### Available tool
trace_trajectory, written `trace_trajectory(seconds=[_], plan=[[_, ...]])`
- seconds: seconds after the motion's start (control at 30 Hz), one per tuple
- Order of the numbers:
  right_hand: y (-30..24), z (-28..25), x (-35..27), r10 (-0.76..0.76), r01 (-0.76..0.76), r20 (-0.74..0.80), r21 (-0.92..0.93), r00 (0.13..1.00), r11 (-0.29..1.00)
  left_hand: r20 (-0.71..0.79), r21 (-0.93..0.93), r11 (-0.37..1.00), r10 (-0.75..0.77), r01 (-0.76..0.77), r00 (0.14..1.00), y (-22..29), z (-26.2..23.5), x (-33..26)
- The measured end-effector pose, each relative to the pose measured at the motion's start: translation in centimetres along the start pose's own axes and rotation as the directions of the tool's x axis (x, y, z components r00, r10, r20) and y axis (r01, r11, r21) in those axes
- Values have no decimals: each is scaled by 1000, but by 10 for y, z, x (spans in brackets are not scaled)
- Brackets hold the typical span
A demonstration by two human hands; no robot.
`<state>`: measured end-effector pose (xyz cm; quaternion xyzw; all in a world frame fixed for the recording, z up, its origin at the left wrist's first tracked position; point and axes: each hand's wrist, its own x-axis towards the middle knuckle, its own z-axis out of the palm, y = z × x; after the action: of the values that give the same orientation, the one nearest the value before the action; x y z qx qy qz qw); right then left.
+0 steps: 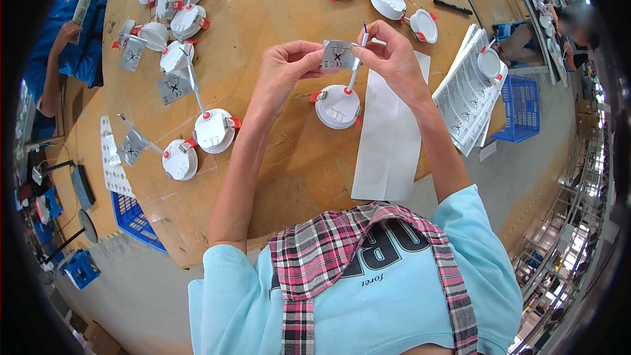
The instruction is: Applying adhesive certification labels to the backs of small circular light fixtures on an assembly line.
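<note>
A round white downlight [338, 108] with red-tipped spring clips lies on the table in front of me. Its white cable [355, 71] rises from a red grommet to between my hands. My left hand [286, 71] pinches the left end of a silver printed label [336, 56]. The fingers of my right hand [389, 59] are closed on the cable near its bare wire end, where the label's right edge meets it. Whether the label is stuck to the cable there I cannot tell. On the left, other downlights [213, 131] carry similar silver labels [174, 87] on their cables like flags.
Label sheets [468, 95] are stacked at the right with a downlight [489, 64] on top; a white paper strip [388, 138] lies nearer. More downlights [389, 4] and a black marker [453, 6] lie farther back. Blue crates [521, 108] stand beyond the table edges. A co-worker's arm [64, 39] shows at left.
</note>
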<state>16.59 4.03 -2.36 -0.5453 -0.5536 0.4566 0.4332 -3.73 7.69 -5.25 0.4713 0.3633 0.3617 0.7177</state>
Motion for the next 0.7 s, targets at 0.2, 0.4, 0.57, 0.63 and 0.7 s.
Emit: trace_trajectory(seconds=[0.2, 0.4, 0.57, 0.63, 0.7], plan=[[0, 3, -1, 26, -26, -1, -2, 1000, 1000, -17, 32, 998, -56, 56, 998, 4, -2, -2], [0, 3, -2, 1, 2, -43, 62, 999, 998, -15, 31, 998, -53, 53, 998, 2, 2, 0], [1, 13, 0, 43, -42, -20, 56, 999, 998, -12, 35, 999, 15, -14, 1000, -1, -1, 0], [3, 12, 0, 53, -51, -25, 60, 998, 997, -12, 49, 998, 27, -27, 1000, 0, 0, 0], [5, 10, 0, 53, -51, -45, 32, 998, 998, -12, 32, 998, 50, -50, 999, 1, 3, 1]])
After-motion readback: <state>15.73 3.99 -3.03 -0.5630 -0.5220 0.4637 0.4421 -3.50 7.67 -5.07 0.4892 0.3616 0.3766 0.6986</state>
